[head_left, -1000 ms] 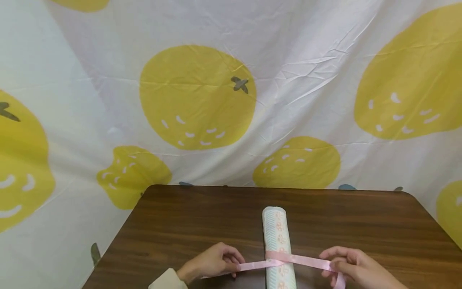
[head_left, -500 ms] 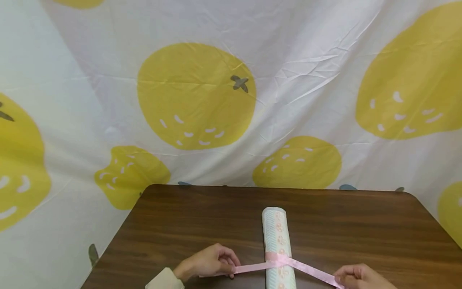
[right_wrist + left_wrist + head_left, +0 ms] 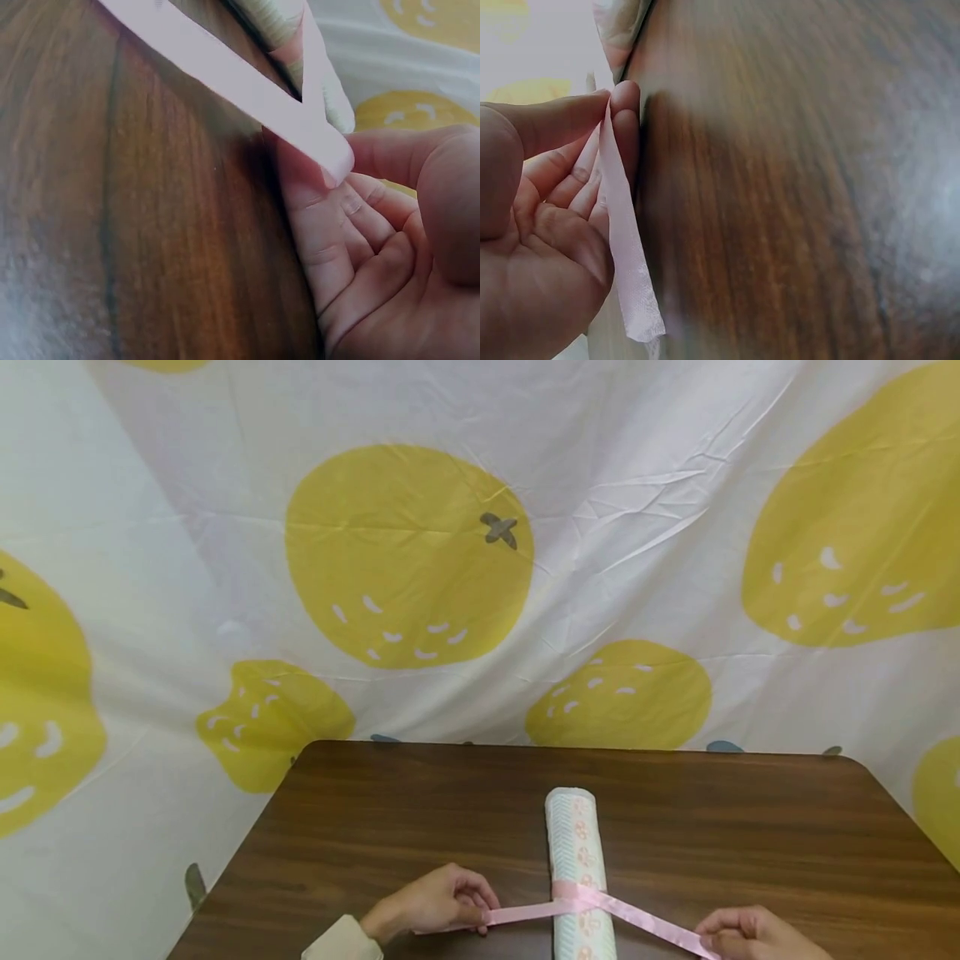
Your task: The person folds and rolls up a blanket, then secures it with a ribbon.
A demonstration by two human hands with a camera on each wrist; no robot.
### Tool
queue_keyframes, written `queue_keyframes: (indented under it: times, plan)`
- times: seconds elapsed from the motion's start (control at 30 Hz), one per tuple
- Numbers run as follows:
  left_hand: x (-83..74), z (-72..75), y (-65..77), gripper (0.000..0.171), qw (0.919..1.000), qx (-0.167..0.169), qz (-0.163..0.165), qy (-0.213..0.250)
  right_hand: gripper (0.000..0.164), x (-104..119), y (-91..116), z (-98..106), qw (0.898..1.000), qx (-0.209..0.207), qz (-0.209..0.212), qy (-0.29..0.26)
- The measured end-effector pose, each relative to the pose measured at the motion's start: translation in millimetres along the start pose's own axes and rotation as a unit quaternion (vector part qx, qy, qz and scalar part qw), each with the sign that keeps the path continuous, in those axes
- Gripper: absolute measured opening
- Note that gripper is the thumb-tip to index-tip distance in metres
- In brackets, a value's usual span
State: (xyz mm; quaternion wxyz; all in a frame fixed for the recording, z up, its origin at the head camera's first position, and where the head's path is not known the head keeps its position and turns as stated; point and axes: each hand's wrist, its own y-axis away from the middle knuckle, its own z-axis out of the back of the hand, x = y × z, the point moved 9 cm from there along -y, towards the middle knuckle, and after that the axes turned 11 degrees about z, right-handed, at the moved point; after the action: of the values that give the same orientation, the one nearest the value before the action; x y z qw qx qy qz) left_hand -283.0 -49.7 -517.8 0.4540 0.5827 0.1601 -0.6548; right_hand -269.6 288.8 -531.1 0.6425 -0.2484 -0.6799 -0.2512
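Roll (image 3: 572,835): white patterned one, lying lengthwise on the bench (image 3: 375,810), lower part of the head frame and a bit right of middle, near end cut off by the bottom edge. Pointing away from the person like that probably makes sense, leaves room for a hand on each side.
Ribbon (image 3: 652,922): pink, goes around the roll, with its two lengths crossing on top. One runs out to the left, the other toward lower right. Both look pretty straight, so the sideways hold is likely there to take up slack.
Left hand (image 3: 453,897): thumb and index finger pinching the ribbon, no gap there, other fingers loosely curled. In the left wrist frame the tail runs down past the palm, so the grip seems to be a little back from the end.
Right hand (image 3: 757,933): lower right of the head frame, partly cropped. Same deal, thumb and index finger pinching. Ribbon folds back at the fingertips, tail heading to the upper left of the right wrist frame.
Height: both hands sit low near the bench, maybe so the pull doesn't lift the roll.
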Motion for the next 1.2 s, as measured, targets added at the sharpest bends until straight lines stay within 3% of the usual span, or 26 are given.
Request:
queue_keyframes:
  times: [0.13, 0.27, 0.37, 0.5, 0.57, 0.67, 0.77, 0.87, 1.0, 1.1, 1.2]
  plan:
    - [-3.3, -0.5, -0.8, 0.01, 1.0, -0.004, -0.001, -0.002, 0.02, 14.8, -2.4, -4.0, 0.996, 0.033, 0.064, 0.058]
    - [-13.1, 0.0, -0.1, 0.009, 0.9992, -0.012, -0.014, -0.035, 0.014, 26.3, -0.6, -2.0, 0.984, 0.034, 0.072, 0.159]
    - [-20.9, 2.6, -0.5, 0.008, 0.9974, -0.03, -0.022, -0.062, 0.014, 33.1, 0.7, -2.8, 0.969, 0.045, 0.076, 0.229]
    - [-31.9, 7.8, -3.4, 0.01, 0.993, -0.068, -0.026, -0.093, 0.014, 44.9, -2.6, -10.3, 0.937, 0.07, 0.121, 0.321]
    - [-39.1, 8.6, -5.0, 0.011, 0.9895, -0.087, -0.032, -0.111, 0.01, 46.3, -6.7, -11.5, 0.931, 0.065, 0.108, 0.344]
    - [-53.0, 5.5, -8.7, 0.015, 0.9819, -0.113, -0.05, -0.144, 0.005, 48.9, -16.6, -12.6, 0.925, 0.037, 0.073, 0.37]
    - [-67.6, -2.7, -13.7, 0.018, 0.9746, -0.129, -0.07, -0.169, 0.008, 56.8, -31.6, -18.9, 0.913, 0.005, 0.061, 0.403]
    - [-81.8, -14.5, -20.6, 0.024, 0.96, -0.139, -0.102, -0.22, 0.011, 65.9, -49.3, -31.1, 0.904, -0.024, 0.079, 0.419]
    - [-93.5, -30.5, -31.1, 0.035, 0.9384, -0.138, -0.131, -0.289, 0.014, 72.4, -72.5, -46.0, 0.904, -0.068, 0.111, 0.407]
    - [-94.6, -40.3, -38.6, 0.043, 0.935, -0.123, -0.124, -0.309, 0.01, 71.9, -84.4, -51.9, 0.907, -0.102, 0.122, 0.39]
    - [-93.7, -49.4, -44.5, 0.046, 0.9365, -0.104, -0.115, -0.315, 0.004, 70.1, -89.2, -54.2, 0.909, -0.13, 0.123, 0.376]
